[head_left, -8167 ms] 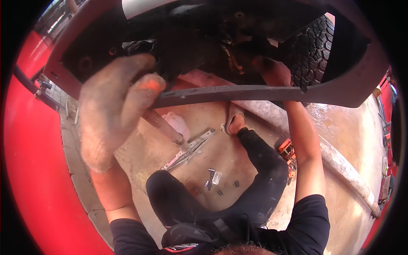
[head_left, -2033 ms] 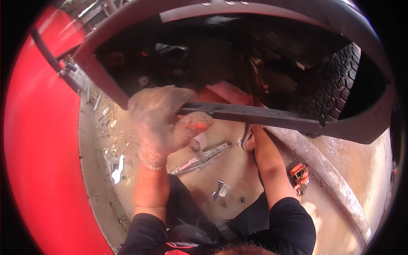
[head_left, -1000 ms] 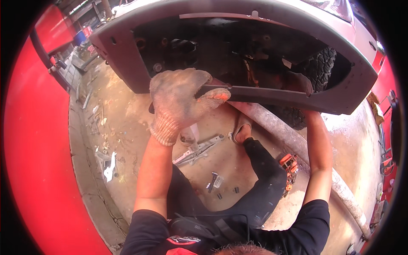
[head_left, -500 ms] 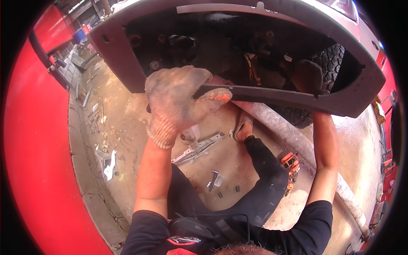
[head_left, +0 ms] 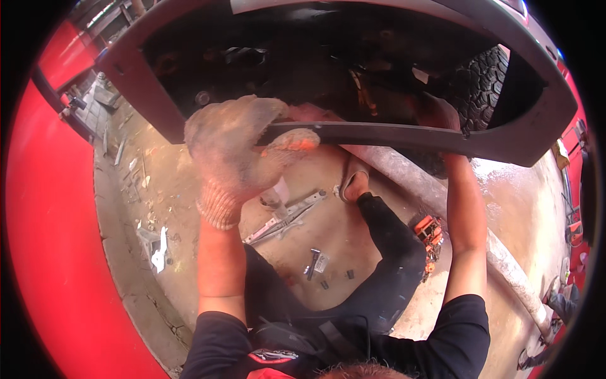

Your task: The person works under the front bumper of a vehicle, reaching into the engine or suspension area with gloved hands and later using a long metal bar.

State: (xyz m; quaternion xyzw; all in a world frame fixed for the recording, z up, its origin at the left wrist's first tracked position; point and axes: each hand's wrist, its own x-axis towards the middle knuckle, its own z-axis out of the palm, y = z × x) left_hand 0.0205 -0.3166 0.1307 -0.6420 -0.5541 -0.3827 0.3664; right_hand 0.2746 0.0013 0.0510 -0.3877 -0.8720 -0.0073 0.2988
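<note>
A large black bumper-like part with a wide opening hangs across the top, over a dark vehicle underside. My left hand, in a soiled pale knit glove with an orange mark, grips the left half of its lower bar, thumb in front and fingers over the top. My right hand reaches beneath the bar and up behind it on the right, near the treaded tyre; its fingers are lost in shadow. Below, a hammer-like tool and a scissor jack lie on the concrete.
A long pale pole runs diagonally on the right, beside orange chain tackle. A red panel curves along the left. My legs are bent below the bumper. Something grey, perhaps a person's leg, is at the right edge.
The bumper and both hands appear slightly higher and further left than half a second ago, with my left grip kept. The grey shape at the lower right edge shows more.
</note>
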